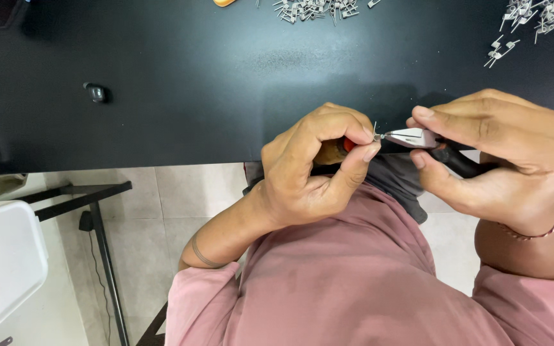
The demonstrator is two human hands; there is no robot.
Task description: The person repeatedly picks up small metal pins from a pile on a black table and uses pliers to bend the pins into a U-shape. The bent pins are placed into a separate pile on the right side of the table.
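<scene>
Right hand grip clamped on pliers | left hand grip pinches small metal pin | advise steady, square bite | spare pins 12 o'clock on table.

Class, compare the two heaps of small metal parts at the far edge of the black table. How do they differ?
The middle heap lies packed in a short band, cut off by the picture's top edge. The right heap is looser, with strays trailing toward the person. The right heap lies beyond the right hand. Both are silvery and untouched.

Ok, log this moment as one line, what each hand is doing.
left hand: pinches small metal part | right hand: holds pliers, tips on part | above black table
</scene>
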